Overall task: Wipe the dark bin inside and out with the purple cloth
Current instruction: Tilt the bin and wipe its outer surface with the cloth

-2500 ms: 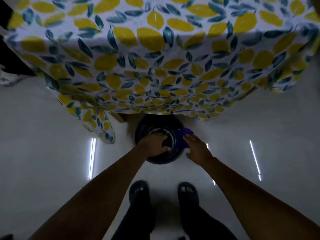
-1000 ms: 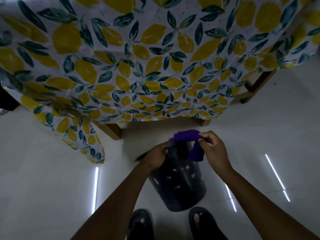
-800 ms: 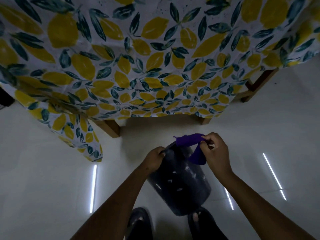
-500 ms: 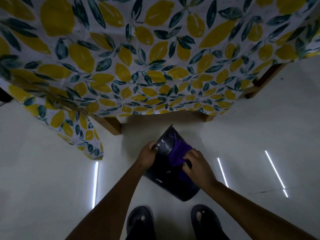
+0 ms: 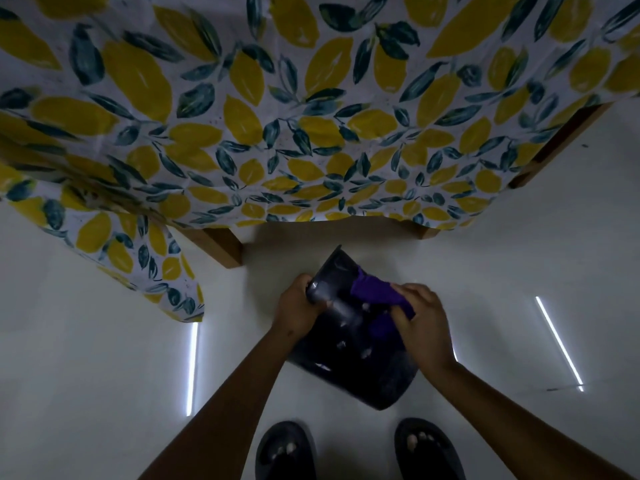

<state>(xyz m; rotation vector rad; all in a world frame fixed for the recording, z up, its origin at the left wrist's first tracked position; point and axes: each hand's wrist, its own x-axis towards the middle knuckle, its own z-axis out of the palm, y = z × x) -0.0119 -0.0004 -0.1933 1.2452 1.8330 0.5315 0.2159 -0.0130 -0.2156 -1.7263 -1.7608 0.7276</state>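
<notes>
The dark bin (image 5: 349, 355) is lifted off the floor and tilted, its mouth pointing away from me toward the table and its base toward my feet. My left hand (image 5: 297, 310) grips the bin's rim on the left side. My right hand (image 5: 423, 325) presses the purple cloth (image 5: 375, 297) against the bin's outer wall near the rim. Part of the cloth is hidden under my fingers. The bin's inside is out of sight.
A table under a lemon-print tablecloth (image 5: 277, 109) fills the top of the view, one corner hanging low at the left (image 5: 138, 258). Wooden legs (image 5: 221, 245) stand just beyond the bin. My two sandalled feet (image 5: 287, 452) rest on the glossy white floor (image 5: 86, 375).
The bin has been lifted off the floor and tipped with its mouth away from me. The cloth went from the rim onto the outer wall and has slid up toward the rim again.
</notes>
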